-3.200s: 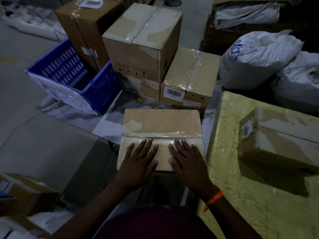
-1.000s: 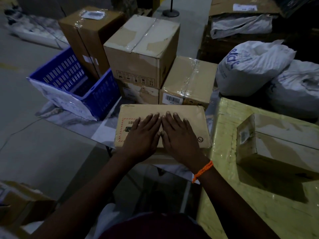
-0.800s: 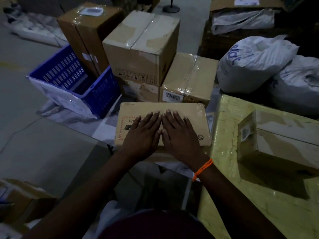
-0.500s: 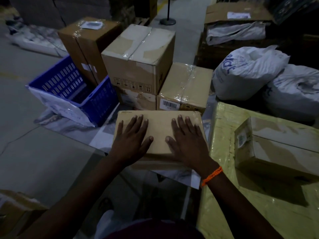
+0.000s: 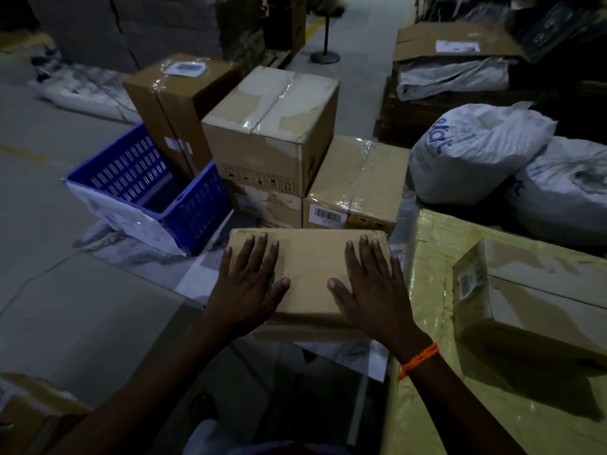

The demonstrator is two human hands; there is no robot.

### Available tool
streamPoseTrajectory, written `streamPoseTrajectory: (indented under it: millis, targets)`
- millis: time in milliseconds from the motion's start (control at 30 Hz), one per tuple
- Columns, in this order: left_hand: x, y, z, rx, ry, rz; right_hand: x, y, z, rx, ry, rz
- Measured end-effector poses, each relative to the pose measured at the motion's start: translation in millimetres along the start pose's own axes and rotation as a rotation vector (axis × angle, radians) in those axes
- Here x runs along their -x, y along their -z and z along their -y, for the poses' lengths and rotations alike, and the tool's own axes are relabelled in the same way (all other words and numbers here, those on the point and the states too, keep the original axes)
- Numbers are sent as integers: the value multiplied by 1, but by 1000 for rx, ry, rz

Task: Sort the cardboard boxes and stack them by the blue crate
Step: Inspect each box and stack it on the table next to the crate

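White sack [image 5: 476, 152], yellow-wrapped bundle [image 5: 542, 421]

stacked boxes [image 5: 269, 133] close ahead, blue crate [image 5: 200, 208] left, open floor [image 5: 65, 307] further left

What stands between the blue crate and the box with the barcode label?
In the head view, a stack of two boxes: a large taped box on a lower box, between the crate and the barcode box.

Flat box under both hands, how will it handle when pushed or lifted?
The flat cardboard box is low and wide, so tipping looks unlikely; it should slide. Its top looks flat under the left hand and right hand, suggesting fair stiffness. Weight cannot be judged.
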State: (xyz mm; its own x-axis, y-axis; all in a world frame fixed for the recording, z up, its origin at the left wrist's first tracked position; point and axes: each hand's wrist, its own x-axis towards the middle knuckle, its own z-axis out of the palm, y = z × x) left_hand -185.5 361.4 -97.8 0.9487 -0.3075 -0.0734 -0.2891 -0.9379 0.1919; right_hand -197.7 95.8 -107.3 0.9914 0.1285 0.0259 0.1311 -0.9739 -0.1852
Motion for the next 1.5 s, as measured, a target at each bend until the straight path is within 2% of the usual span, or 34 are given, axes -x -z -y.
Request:
streamPoseTrajectory:
  millis: [100, 167, 233, 367, 433, 500, 667, 767, 900, 1067, 1167, 1233, 1333, 1500]
  targets:
    - [1, -4, -1, 109, 100, -139, 0, 9, 3, -181, -168, -15]
    - [-2, -2, -3, 269, 249, -219, -2, 17, 3, -389, -314, -16]
    - [-6, 4, -3, 483, 406, -227, -8, 22, -2, -588, -404, -35]
    - [-12, 16, 5, 941, 480, -223, -15, 27, -15, -933, -490, -74]
    - [-13, 19, 9, 1117, 527, -209, -13, 29, -18, -1022, -506, -68]
    - [-10, 18, 9, 1169, 557, -230, -8, 30, -19, -1051, -509, -92]
    - [10, 16, 15, 1197, 594, -401, 10, 31, -25, -1184, -541, -247]
    - [20, 17, 21, 1287, 644, -489, 23, 36, -25, -1351, -596, -212]
    - [29, 21, 13, 1344, 686, -399, 36, 39, -17, -1314, -608, -80]
    - [33, 25, 4, 1379, 661, -366, 35, 43, -13, -1275, -694, -87]
    - [39, 18, 10, 1387, 733, -379, 43, 42, -16, -1287, -661, -81]
    - [46, 8, 14, 1437, 763, -355, 58, 37, -17, -1331, -638, -88]
    - [56, -10, 14, 1464, 710, -309, 78, 27, -18, -1388, -605, -80]
    - [69, -50, 18, 1472, 758, -316, 97, -7, -24, -1333, -666, -90]
